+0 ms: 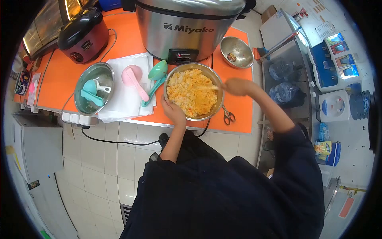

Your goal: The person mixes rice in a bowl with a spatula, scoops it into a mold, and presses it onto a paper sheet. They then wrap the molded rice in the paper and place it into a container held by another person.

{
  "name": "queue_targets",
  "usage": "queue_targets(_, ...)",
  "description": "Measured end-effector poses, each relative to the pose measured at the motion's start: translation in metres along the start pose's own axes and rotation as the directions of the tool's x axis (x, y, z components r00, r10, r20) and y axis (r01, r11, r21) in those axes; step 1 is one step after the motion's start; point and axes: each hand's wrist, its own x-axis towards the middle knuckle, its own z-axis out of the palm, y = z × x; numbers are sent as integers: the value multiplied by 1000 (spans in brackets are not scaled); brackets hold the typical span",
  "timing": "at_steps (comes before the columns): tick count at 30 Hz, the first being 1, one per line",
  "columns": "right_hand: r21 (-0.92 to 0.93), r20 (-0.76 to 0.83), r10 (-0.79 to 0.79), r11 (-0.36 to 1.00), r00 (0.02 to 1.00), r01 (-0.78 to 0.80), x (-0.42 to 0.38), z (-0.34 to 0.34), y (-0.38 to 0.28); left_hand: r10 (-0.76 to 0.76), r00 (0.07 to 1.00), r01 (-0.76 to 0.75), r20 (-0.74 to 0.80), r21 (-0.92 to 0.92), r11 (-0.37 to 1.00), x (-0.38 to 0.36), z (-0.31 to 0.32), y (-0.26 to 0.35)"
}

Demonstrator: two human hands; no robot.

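Note:
A steel mixing bowl (191, 118) holds yellow-orange rice (191, 91), paler on the left side. My left hand (174, 112) is closed around the bowl's lower left rim. Over the right rim, my right hand (238, 87) grips what looks like a spoon (213, 87); motion blurs both, and the spoon's head is hidden in the rice. Scissors (228, 116) lie just right of the bowl. Left of it are a green ladle (158, 70), a teal-handled utensil (152, 93) and a pink ladle (137, 81) on white paper (115, 89).
A large Miyako rice cooker (183, 36) stands behind the bowl on the orange table (240, 107). A smaller red cooker (85, 38) and a steel bowl with scoops (81, 105) are leftward. Another steel bowl (238, 46) sits at right. A black cable (119, 142) hangs in front.

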Motion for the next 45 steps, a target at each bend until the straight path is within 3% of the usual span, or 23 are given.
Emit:
queue_targets(1, 74, 102, 196, 976, 975, -204, 4, -18, -14, -8, 1000, 8, -13, 29, 1000, -1, 0, 2)
queue_targets(2, 78, 98, 196, 976, 976, -204, 14, -20, -15, -14, 1000, 16, -27, 59, 998, -1, 0, 2)
queue_targets(4, 87, -63, -83, 992, 995, 88, 42, -6, -13, 12, 1000, -10, -24, 68, 998, 0, -2, 0)
queue_targets(6, -15, -145, -60, 998, 988, 59, 73, 42, -23, 23, 999, -21, -23, 70, 997, -2, 1, 2)
queue_targets(8, -21, -357, -8, 1000, 934, 0, 52, 80, -56, -31, 998, 34, -63, 55, 998, -2, 3, 12)
queue_targets(10, -120, -330, -10, 992, 944, -31, 33, 97, -64, -63, 997, 65, -52, 42, 997, -3, 0, 12)
queue_targets(14, 19, -451, 125, 991, 884, -131, 6, 119, -68, -76, 996, 75, -35, -29, 997, -1, 1, 5)
queue_targets(16, -292, -396, -126, 956, 910, 5, -8, 113, -52, -65, 997, 64, -38, -27, 998, 1, 2, 2)
queue_targets(17, -293, -397, -127, 956, 909, 6, -13, 105, -45, -57, 998, 56, -34, -21, 998, 0, 1, 1)
queue_targets(19, -264, -235, 58, 957, 970, -121, -26, 63, -41, -50, 999, 50, -18, -32, 998, 0, 0, 1)
queue_targets(20, -264, -236, 53, 957, 970, -117, -30, 45, -39, -49, 999, 48, -5, -38, 998, 0, 0, 1)
queue_targets(22, -444, -478, -132, 890, 869, -108, -32, 18, -36, -36, 999, 36, -6, 2, 999, 0, -1, 0)
queue_targets(26, -553, -486, -123, 810, 865, -196, 13, 32, -11, 26, 999, -28, 33, 64, 998, 0, -4, 6)
queue_targets(28, -549, -383, -222, 835, 897, -27, 29, 50, 9, 40, 998, -44, 47, 99, 994, -1, -5, 11)
queue_targets(29, -554, -379, -232, 832, 896, -19, 35, 49, 21, 47, 997, -55, 64, 135, 989, 0, -5, 13)
queue_targets(31, -334, -387, -237, 937, 891, 104, 45, 42, 38, 55, 996, -65, 64, 169, 983, 2, -5, 10)
queue_targets(35, -360, -356, -315, 915, 880, 182, 78, 36, 50, 33, 992, -54, 118, 180, 982, 5, -6, 17)
queue_targets(37, -477, -335, -428, 845, 839, 241, 87, 24, 42, 59, 992, -80, 108, 198, 977, 5, -6, 16)
queue_targets(40, -465, -340, -510, 821, 790, 330, 87, 17, 41, 93, 992, -110, 89, 214, 971, 6, -3, 16)
queue_targets(44, -528, -285, -496, 795, 820, 297, 60, 44, 32, 84, 994, -94, 67, 171, 981, 4, -2, 14)
queue_targets(45, -543, -358, -523, 790, 774, 283, 48, 59, 27, 80, 994, -91, 72, 170, 981, 4, -1, 15)
